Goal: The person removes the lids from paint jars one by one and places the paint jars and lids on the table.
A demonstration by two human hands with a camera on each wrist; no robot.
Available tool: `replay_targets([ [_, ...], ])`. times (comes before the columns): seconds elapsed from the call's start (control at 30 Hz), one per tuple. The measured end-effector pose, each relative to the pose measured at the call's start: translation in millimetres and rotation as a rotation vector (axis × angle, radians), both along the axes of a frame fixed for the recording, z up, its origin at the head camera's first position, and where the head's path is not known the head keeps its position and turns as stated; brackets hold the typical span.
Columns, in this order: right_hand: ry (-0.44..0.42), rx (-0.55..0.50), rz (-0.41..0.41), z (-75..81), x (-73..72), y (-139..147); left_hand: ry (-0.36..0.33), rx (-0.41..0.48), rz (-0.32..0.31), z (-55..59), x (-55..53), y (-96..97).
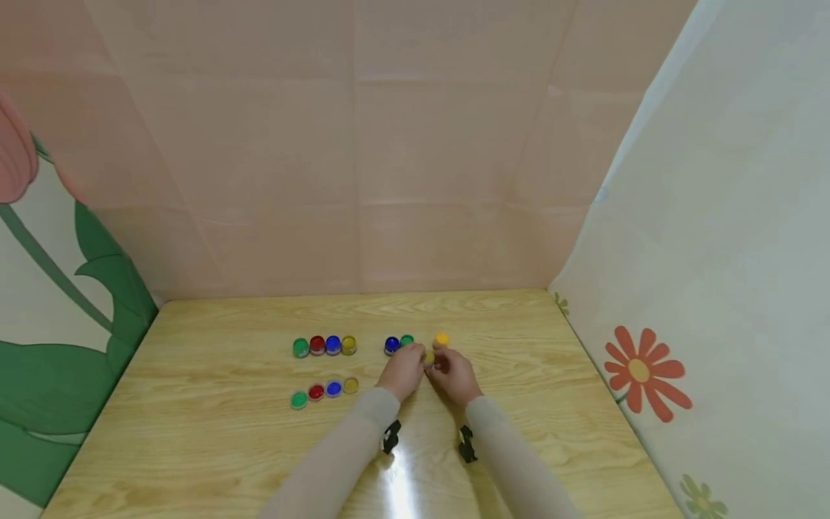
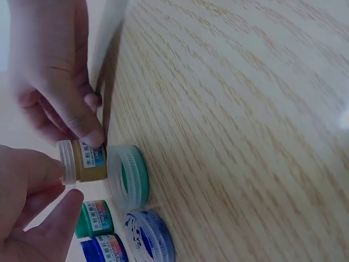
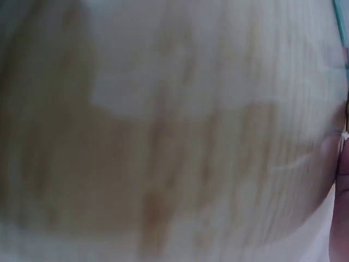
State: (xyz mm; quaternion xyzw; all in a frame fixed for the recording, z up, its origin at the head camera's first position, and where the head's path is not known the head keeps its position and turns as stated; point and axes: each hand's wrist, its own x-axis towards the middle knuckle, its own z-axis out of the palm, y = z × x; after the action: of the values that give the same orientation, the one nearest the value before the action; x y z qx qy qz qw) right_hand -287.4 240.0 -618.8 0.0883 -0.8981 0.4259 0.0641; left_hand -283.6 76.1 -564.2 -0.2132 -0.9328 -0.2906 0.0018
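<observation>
Both hands held one small yellow paint jar [image 2: 87, 162] on its side above the worktop [image 1: 519, 404], left hand [image 1: 402, 371] fingers pinching the open mouth end, right hand [image 1: 454, 375] fingers pinching the base

From the head view the little yellow jar [image 1: 429, 357] is nearly swallowed between the left hand [image 1: 402, 371] and right hand [image 1: 454, 375]; its label is too small to read. The right wrist view is one blur of wooden table [image 3: 163, 136], with only a sliver of finger [image 3: 342, 180] cut off at the right edge. In the left wrist view the blue jar [image 2: 103, 250] and blue lid [image 2: 150, 237] run off the bottom edge, and the print on the labels stays unreadable.
</observation>
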Motion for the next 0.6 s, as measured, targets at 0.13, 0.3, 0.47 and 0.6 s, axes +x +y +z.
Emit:
replay_targets([
  [0.13, -0.046, -0.052, 0.03, -2.5, -1.2, 4, -0.033, 0.087, 0.007, -1.4, 0.3, -1.1],
  [0.3, -0.076, -0.084, 0.05, -4.3, -2.9, 11, -0.101, 0.139, 0.004, -2.6, 0.4, -3.2],
  [0.47, -0.071, -0.089, 0.082, -5.5, -3.0, 16, -0.174, 0.12, -0.021, -1.7, -2.9, -4.8],
  [0.6, -0.094, -0.078, 0.103, -4.5, -4.0, 16, -0.165, 0.104, -0.048, -3.9, -6.6, -5.6],
])
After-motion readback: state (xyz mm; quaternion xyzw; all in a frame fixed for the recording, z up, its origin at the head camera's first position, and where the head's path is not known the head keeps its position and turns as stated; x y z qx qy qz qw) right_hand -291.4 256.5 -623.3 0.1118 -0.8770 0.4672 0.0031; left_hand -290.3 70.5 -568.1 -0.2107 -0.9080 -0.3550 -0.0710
